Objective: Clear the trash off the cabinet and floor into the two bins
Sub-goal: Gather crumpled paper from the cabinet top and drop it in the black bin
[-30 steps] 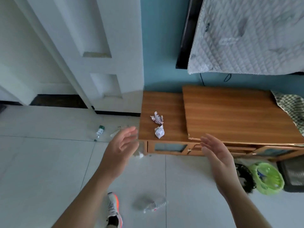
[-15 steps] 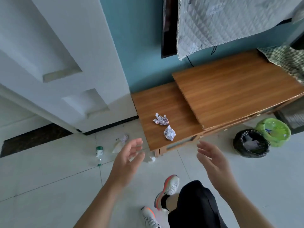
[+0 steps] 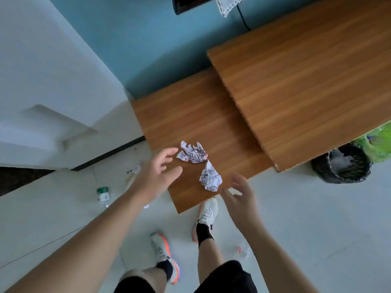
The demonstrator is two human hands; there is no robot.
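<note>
Between both empty, spread hands (image 3: 157, 173) (image 3: 240, 198) now closer, two paper wads (image 3: 210, 178) on the table (image 3: 190, 115); bins (image 3: 340, 166) half hidden

Two paper wads (image 3: 193, 155) (image 3: 210, 177), two bins (image 3: 340, 166) (image 3: 378, 142) (one bottle (image 3: 103, 193)).

A: Walls?
B: Teal wall (image 3: 135, 39) at the back, w/ a white panelled door (image 3: 42, 81) on the left (recessed panels, dark strip along its bottom edge).
A: Floor?
B: Pale glossy tile floor (image 3: 317, 229), thin grout lines, a dark threshold at far left.
A: Furniture?
B: Wood-grain desk (image 3: 190, 115) against the teal wall, in two levels, the higher top (image 3: 306, 81) to the right. A dark screen's corner (image 3: 190, 3) hangs above, w/ a white quilted cover (image 3: 228, 5) and a black cable (image 3: 243, 17) beside it.
A: Light?
B: Soft, even daylight.
</note>
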